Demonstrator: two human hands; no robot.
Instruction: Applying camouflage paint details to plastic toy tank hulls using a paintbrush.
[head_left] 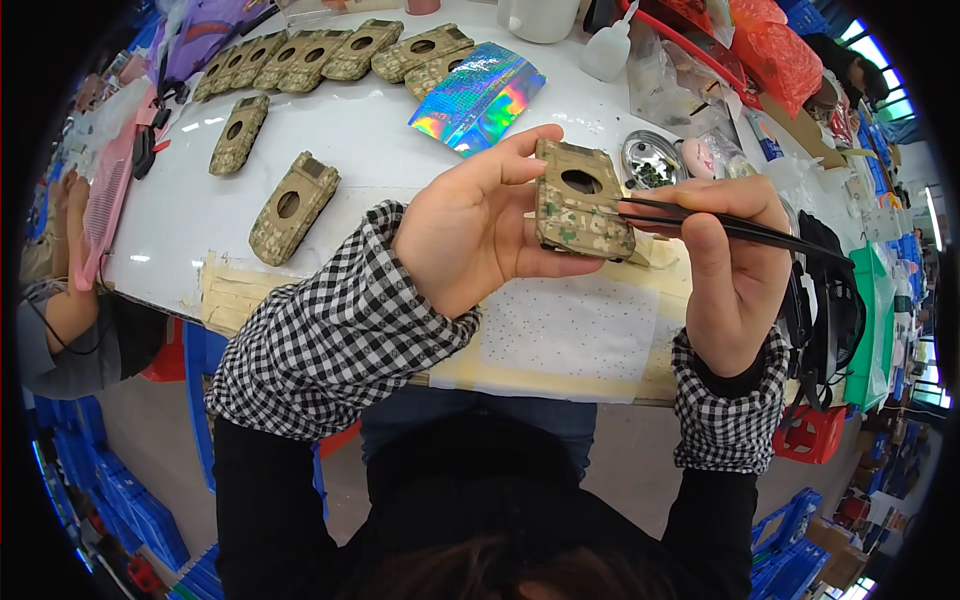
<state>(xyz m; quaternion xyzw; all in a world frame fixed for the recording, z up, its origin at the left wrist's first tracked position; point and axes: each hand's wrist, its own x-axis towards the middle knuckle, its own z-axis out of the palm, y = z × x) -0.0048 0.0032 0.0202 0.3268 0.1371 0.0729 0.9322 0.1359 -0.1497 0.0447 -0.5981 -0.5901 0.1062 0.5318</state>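
Observation:
My left hand (462,228) grips a camouflage toy tank hull (574,214) by its edges, fingers behind it. The hull's flat top, with a round hole, is turned up toward me. Between the fingers and thumb of my right hand (738,280) is a pair of black tweezers (775,235), whose tips meet the hull's right side beside the hole. Whether the tips pinch a small part is too fine to make out. Two more camouflage hulls, a nearer one (294,208) and a farther one (239,135), lie on the table to the left.
Several similar hulls (361,50) stand in a row at the back, beside a shiny holographic pouch (480,98). A round dish of small dark parts (652,160) sits behind my right hand. Speckled white paper (570,335) lies below. A pink basket (106,200) and another person's arm (72,320) are at left.

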